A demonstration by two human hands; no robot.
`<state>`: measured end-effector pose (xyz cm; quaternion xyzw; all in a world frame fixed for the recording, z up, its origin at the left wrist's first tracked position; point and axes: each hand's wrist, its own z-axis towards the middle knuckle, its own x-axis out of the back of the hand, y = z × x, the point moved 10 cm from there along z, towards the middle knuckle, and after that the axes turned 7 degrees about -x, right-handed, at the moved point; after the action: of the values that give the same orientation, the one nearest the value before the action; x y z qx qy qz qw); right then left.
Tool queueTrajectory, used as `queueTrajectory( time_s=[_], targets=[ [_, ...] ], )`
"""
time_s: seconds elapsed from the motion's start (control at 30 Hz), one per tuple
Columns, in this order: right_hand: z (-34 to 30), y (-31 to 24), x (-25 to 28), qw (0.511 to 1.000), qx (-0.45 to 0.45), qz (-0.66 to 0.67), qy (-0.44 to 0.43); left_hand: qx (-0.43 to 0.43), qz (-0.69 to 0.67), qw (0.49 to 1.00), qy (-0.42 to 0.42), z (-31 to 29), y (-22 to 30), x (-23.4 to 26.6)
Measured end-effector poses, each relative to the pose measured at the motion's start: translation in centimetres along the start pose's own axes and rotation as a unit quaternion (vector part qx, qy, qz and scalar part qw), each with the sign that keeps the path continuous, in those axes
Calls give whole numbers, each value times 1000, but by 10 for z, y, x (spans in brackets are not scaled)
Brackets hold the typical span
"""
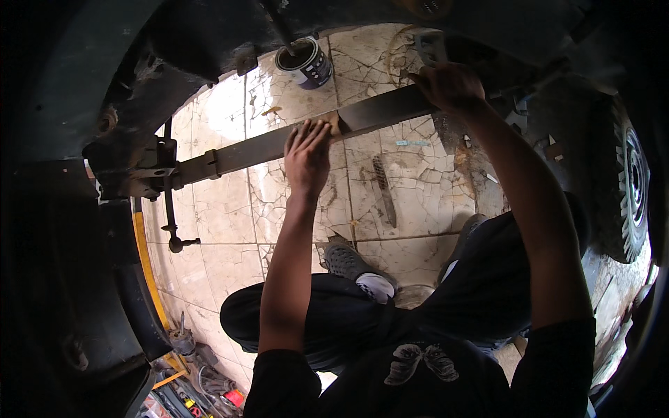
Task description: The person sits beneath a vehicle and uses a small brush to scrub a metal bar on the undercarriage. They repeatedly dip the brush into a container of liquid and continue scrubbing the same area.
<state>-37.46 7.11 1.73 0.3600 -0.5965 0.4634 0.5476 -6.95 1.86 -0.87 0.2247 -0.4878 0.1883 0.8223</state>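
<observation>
1. Two hands are touching one long metal beam [376,113]: the left hand [306,155] is lying across its middle, fingers extended and close together; the right hand [451,88] is bending over its right part, its exact grip impossible to tell.
2. The beam is spanning above the tiled floor [223,219], its long axis running lower left to upper right.
3. One can [313,75] is standing beyond; one brush-like tool [383,191] is lying nearer.
</observation>
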Motion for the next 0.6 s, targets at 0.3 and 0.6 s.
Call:
queueTrajectory(
  time_s=[0.3,0.6],
  targets=[
    [1,1,2,999,2,-8,41,8,49,994,-101,4,27,-31],
    [-1,-4,1,999,-4,-48,-17,-2,93,983,-157,-12,43,-37]
  ],
)
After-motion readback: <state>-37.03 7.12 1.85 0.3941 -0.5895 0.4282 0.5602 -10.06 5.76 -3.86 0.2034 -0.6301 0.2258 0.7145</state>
